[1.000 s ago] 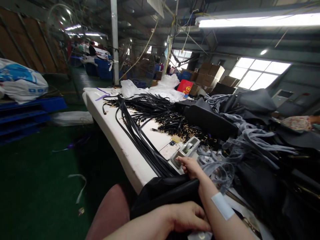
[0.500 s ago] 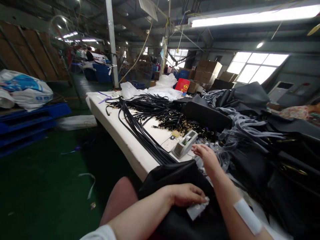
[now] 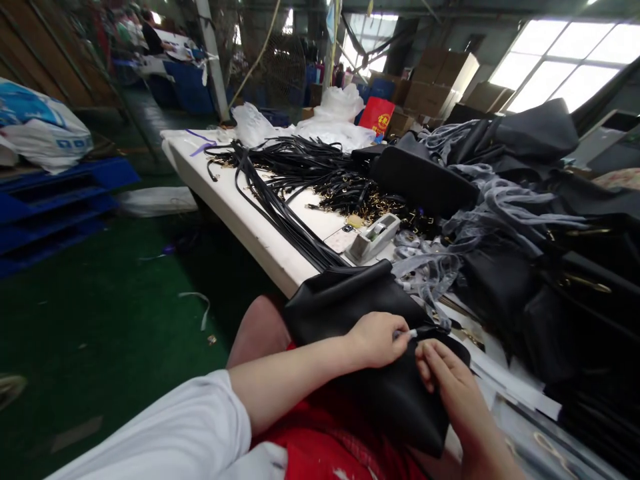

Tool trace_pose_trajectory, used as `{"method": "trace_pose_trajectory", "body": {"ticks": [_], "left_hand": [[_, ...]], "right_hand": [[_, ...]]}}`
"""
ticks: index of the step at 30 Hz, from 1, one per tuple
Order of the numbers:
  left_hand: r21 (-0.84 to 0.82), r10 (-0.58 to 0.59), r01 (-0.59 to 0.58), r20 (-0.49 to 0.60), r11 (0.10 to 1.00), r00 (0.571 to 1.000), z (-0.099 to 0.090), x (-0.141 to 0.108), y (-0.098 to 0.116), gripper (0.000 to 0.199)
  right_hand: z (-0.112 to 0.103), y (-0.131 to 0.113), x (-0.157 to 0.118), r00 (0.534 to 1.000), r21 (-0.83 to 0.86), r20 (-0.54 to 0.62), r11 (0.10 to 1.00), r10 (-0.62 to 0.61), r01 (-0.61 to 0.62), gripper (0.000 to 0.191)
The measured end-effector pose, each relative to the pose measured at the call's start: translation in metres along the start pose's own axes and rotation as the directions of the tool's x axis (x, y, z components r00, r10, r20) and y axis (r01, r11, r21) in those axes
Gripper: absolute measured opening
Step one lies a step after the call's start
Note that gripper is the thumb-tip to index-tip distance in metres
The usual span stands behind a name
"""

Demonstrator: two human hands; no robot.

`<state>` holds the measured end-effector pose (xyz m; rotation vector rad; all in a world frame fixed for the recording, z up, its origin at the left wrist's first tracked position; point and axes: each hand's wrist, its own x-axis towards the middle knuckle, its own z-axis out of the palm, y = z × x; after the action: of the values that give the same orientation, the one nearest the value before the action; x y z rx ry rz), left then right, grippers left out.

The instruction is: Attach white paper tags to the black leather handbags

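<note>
The bag (image 3: 340, 297) lay across the lap (image 3: 320, 433). Over it, the right hand (image 3: 447, 380) had curled fingers, their hold unclear; the left hand (image 3: 380, 340) pinched a white scrap (image 3: 413, 333). Handling that seemed the step, calling next for a steady left grip. Beyond, a dispenser (image 3: 373, 241) stood on the tabletop (image 3: 240, 223).

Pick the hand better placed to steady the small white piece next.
Probably the left: the left hand pinches the small white piece over the black bag, while the right hand curls beside it, without a clear grip.
</note>
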<state>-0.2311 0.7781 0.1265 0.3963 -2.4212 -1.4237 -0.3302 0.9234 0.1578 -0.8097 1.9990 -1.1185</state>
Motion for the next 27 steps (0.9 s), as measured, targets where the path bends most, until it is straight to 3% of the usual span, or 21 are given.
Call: {"method": "trace_pose_trajectory", "body": {"ticks": [3,8,12,18,23,25,27], "left_hand": [[0.254,0.111,-0.104,-0.010,0.961,0.994,0.001,-0.007,0.003,0.022],[0.350,0.139,-0.109,-0.065,0.931,0.988,0.011,-0.014,0.005,0.048],[0.354,0.203,-0.176,-0.042,0.919,0.978,0.015,-0.017,0.004,0.041],[0.343,0.231,-0.216,-0.002,0.914,0.973,0.007,-0.015,0.003,0.026],[0.039,0.143,-0.140,-0.088,0.989,0.986,0.001,-0.010,-0.001,0.025],[-0.198,-0.023,0.012,-0.054,0.980,0.998,0.000,-0.007,-0.003,0.025],[-0.456,-0.230,0.232,0.062,0.859,0.971,-0.002,-0.003,-0.004,0.027]], "right_hand": [[0.001,0.001,0.000,0.999,0.034,0.030,0.999,0.011,-0.012,0.044],[-0.001,0.004,-0.001,1.000,0.106,0.006,0.994,-0.018,0.017,0.038],[-0.001,0.004,0.004,1.000,0.119,0.016,0.993,-0.027,0.025,0.037],[-0.002,0.001,0.012,0.991,0.097,0.118,0.992,0.067,-0.078,0.041],[-0.002,0.004,0.015,0.984,0.111,0.134,0.985,0.113,-0.129,0.045],[-0.001,0.005,0.015,0.981,0.110,0.154,0.985,0.116,-0.134,0.048],[0.000,0.006,0.017,0.976,0.119,0.183,0.983,0.116,-0.139,0.050]]}}
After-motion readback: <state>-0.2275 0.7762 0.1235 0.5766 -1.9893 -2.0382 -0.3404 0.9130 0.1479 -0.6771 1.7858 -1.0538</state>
